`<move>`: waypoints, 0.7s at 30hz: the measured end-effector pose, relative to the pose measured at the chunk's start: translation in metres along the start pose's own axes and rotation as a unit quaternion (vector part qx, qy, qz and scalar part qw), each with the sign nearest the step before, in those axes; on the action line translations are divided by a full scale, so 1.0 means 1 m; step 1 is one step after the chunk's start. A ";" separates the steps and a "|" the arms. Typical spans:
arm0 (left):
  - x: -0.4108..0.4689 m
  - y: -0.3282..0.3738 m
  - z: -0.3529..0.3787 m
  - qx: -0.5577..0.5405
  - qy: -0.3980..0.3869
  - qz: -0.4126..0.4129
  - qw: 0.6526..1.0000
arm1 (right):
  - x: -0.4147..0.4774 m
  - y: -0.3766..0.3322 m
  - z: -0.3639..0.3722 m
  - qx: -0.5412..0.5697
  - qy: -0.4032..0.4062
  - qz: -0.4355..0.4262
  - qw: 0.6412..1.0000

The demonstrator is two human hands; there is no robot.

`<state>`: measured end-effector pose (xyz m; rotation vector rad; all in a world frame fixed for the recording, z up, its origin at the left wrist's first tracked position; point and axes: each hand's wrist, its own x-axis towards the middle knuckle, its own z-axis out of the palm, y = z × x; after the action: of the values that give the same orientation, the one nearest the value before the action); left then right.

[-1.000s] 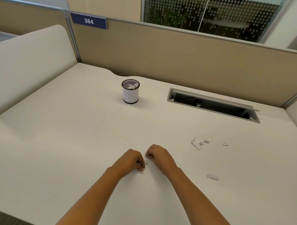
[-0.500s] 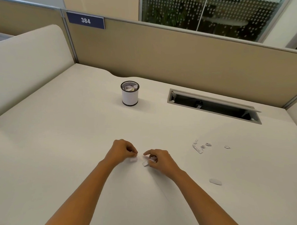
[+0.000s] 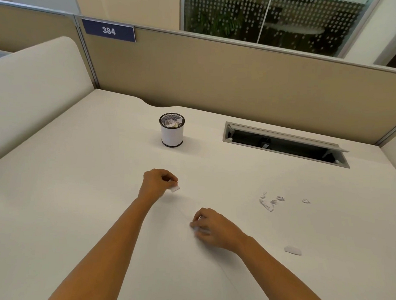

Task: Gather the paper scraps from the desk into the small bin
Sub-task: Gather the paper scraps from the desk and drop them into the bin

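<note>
We pinch a scrap [image 3: 175,189] in our left grip [image 3: 160,184]; the bin [image 3: 172,135] stands well ahead across the counter [image 3: 79,190]. Our right grip [image 3: 212,226] curls, hold unclear.

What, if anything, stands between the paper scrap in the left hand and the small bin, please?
Nothing visible does. The left hand pinches the paper scrap, and the desk between it and the small bin shows bare. The loose scraps lie off to the right, outside that path.

One bin [image 3: 172,135], one hatch [image 3: 284,145], one sign [image 3: 108,31]; about six loose scraps [image 3: 267,205]; one pinched scrap [image 3: 175,188].
</note>
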<state>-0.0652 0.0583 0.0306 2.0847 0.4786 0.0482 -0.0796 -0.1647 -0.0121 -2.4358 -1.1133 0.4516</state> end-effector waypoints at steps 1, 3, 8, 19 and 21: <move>0.005 0.004 -0.001 -0.008 0.013 -0.001 1.000 | -0.001 0.001 0.001 -0.004 -0.005 -0.005 1.000; 0.017 0.013 -0.004 -0.025 0.037 0.001 0.999 | -0.001 0.002 0.001 -0.005 -0.003 -0.008 1.000; 0.052 0.042 -0.019 -0.066 0.103 0.013 0.992 | 0.006 0.003 0.004 -0.047 -0.026 -0.014 0.998; 0.142 0.091 -0.047 -0.037 0.154 0.037 0.987 | 0.081 -0.002 -0.033 0.269 0.243 0.199 0.911; 0.159 0.091 -0.047 0.007 0.146 0.046 0.988 | 0.115 -0.003 -0.058 0.307 0.264 0.208 0.890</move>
<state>0.0996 0.1105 0.1067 2.1212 0.5597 0.4108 0.0170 -0.0882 0.0260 -2.0109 -0.1641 0.1911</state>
